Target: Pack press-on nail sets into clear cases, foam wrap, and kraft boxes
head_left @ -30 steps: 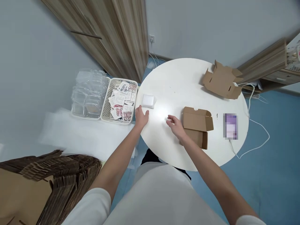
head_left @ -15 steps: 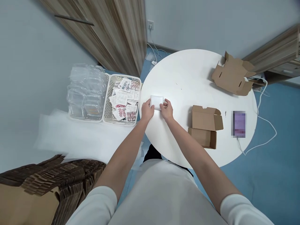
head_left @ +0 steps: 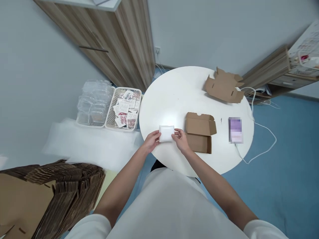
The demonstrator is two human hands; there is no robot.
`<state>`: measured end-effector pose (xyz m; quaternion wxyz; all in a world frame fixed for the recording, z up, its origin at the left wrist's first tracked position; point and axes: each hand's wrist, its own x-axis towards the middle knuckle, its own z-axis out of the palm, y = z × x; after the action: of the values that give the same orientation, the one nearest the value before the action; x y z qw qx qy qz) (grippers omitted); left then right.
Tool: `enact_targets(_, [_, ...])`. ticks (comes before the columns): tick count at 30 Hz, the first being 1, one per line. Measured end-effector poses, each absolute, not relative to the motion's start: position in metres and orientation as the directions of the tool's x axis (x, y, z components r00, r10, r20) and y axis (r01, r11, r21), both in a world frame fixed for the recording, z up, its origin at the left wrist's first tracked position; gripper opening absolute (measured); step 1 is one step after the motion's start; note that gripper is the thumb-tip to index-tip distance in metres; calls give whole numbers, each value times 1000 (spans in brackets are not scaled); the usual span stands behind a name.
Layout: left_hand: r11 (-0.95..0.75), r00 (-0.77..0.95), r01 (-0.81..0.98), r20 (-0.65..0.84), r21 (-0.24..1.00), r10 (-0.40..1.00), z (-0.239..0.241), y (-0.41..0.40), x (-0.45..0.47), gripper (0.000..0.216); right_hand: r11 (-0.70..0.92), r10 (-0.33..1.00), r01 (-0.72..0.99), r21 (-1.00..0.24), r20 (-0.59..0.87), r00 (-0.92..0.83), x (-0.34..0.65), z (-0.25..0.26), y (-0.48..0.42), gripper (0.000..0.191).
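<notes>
The left hand (head_left: 151, 142) grasps one short side of a small white packet (head_left: 166, 134), and the right hand (head_left: 181, 140) grasps the opposite side, the thumbs toward the near face and the fingers bent around the edges. Held by its ends like this, the packet probably stays level and its wrapping pressed together, with the broad top face left uncovered; whether its underside touches the counter (head_left: 174, 99) cannot be told. The packet is over the near left part of that round white top, close in front of the body, where both arms reach it without stretching. Just to the right of the right hand is a brown box (head_left: 199, 124) with its lid folded back, so its inside faces up within easy reach. Farther off, a flattened carton (head_left: 225, 88) lies at the far right edge, perhaps put there to leave room for handling. Near the right rim is a blurred purple thing (head_left: 235, 131) with a white cable (head_left: 266, 129) running off the side. Left of the counter, a basket (head_left: 111, 114) holds loose cards (head_left: 124, 108), next to clear plastic boxes (head_left: 93, 103); nearer the body are white sheets (head_left: 92, 142) and stacked cardboard (head_left: 74, 189), seemingly grouped by kind as supplies.
</notes>
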<state>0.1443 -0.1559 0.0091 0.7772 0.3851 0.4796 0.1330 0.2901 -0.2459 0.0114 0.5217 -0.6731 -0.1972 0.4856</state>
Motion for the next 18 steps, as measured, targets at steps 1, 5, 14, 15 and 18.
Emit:
enact_targets(1, [638, 523, 183, -624, 748, 581, 13, -167, 151, 41, -368, 767, -230, -901, -434, 472, 297, 16, -260, 41])
enact_targets(5, [470, 548, 270, -536, 840, 643, 20, -214, 190, 37, -345, 730, -206, -916, -400, 554, 330, 27, -317, 36])
enact_targets(14, [88, 527, 428, -328, 899, 784, 13, -262, 272, 39, -453, 680, -21, -891, -361, 638, 398, 20, -372, 40])
enact_targets(15, [64, 507, 453, -316, 889, 802, 11, -264, 275, 41, -483, 683, 30, -875, -355, 639, 402, 18, -372, 42])
enact_targets(18, [14, 510, 527, -329, 849, 794, 6, -268, 277, 37, -542, 716, 191, -818, -332, 614, 407, 13, -371, 45])
